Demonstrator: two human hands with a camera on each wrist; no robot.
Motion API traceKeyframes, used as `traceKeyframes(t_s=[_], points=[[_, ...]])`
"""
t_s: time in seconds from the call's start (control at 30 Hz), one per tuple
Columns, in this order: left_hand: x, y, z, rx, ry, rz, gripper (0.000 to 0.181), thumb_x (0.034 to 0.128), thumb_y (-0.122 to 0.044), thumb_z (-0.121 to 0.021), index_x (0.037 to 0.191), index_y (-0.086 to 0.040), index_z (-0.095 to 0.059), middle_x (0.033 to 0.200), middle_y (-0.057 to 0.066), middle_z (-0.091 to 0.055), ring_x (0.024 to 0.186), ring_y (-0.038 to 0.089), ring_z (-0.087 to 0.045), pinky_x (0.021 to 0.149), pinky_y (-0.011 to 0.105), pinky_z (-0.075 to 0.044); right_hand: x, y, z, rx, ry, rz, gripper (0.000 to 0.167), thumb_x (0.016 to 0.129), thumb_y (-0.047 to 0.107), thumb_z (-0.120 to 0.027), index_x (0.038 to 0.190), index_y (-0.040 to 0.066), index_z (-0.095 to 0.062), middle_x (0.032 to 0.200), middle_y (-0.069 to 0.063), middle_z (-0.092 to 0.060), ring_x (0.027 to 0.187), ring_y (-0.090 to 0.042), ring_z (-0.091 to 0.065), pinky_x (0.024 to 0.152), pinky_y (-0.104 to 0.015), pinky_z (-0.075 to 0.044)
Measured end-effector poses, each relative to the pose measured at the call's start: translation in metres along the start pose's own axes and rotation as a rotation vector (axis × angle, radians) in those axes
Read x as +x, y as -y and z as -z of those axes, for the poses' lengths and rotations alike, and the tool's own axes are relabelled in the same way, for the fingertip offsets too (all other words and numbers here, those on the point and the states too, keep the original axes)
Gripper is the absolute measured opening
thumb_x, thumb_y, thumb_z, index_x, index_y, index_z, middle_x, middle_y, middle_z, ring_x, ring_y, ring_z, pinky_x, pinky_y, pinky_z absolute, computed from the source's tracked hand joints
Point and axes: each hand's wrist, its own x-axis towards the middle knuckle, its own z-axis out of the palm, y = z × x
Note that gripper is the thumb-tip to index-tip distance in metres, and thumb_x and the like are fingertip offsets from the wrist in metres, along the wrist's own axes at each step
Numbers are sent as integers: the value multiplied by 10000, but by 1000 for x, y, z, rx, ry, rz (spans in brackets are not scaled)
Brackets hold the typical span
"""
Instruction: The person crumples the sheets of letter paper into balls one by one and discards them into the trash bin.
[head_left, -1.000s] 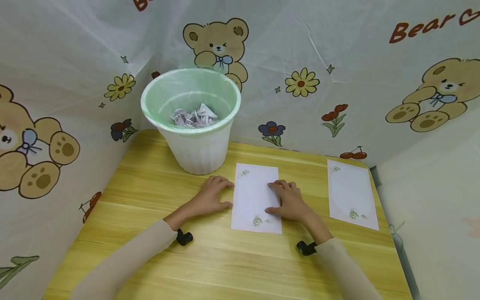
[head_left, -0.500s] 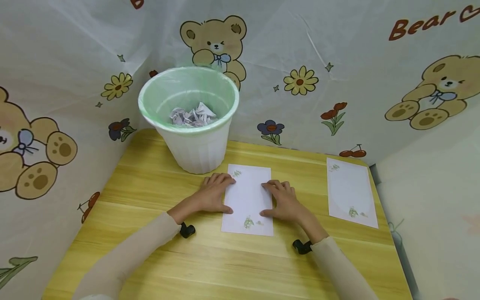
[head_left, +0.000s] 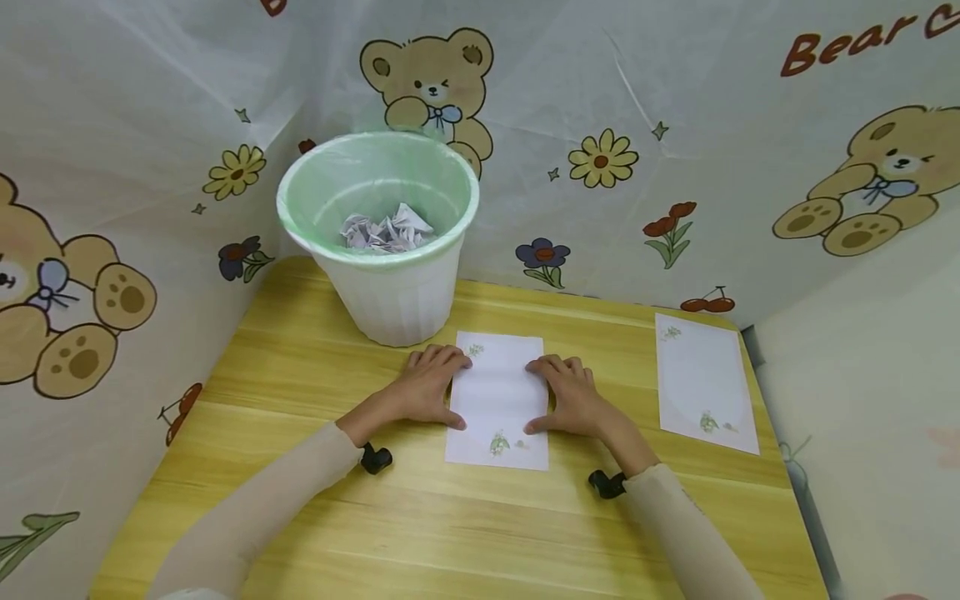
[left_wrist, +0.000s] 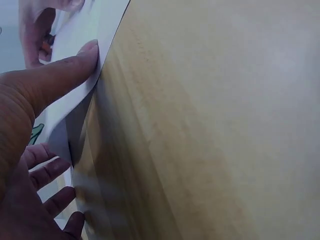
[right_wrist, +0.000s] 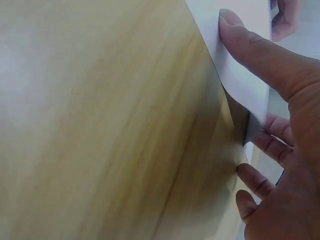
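Bear-print cloth: hangs behind the table.
Wood-grain table: looks smooth, so a light sheet could skid if one side is pushed harder.
Lined bin: upright at the back; its base is near the handled sheet's far left corner, so sliding the paper that way could jam or bend it there.
Handled sheet: lies on the table between both hands, its side edges bowed up; squeezing inward would likely crease it.
Spare sheet: flat at the right, well apart from the hands.
Left hand: spread wide, thumb and a fingertip on the sheet's left edge, not clenched round it.
Right hand: mirrors this on the right edge; an uneven lift could twist the paper or let it slip.
Crumpled paper: inside the bin.
Printed sprig: near the handled sheet's near edge.
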Motion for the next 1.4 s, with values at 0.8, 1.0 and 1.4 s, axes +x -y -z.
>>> traceKeyframes(t_s=[0.8,1.0,1.4], points=[[3,-5,-4,-448,-249,-7,42,1000,-179,-785,1042,-187,-788,1011,-52,-778,945,100,-659,967,341,-522,-3,0,-2,312,-217,-35,70,1018,284,-773,1019,220,-744,1029,32,-758,902,-165,-556,815,-344,-424],[-5,-17,17,-806,-373,-7,101,1007,-166,-780,1059,-80,-764,987,110,-747,855,164,-685,742,262,-583,-9,11,13,639,-355,11,134,1038,152,-735,1140,78,-689,1099,-185,-767,892,-151,-669,772,-263,-548],[-13,-35,28,-968,-606,-137,512,949,38,-783,1424,-30,-605,996,179,-668,789,79,-628,670,152,-524,-14,27,23,911,-522,135,541,1013,-41,-698,1517,26,-513,936,41,-779,806,-74,-712,692,-209,-597]])
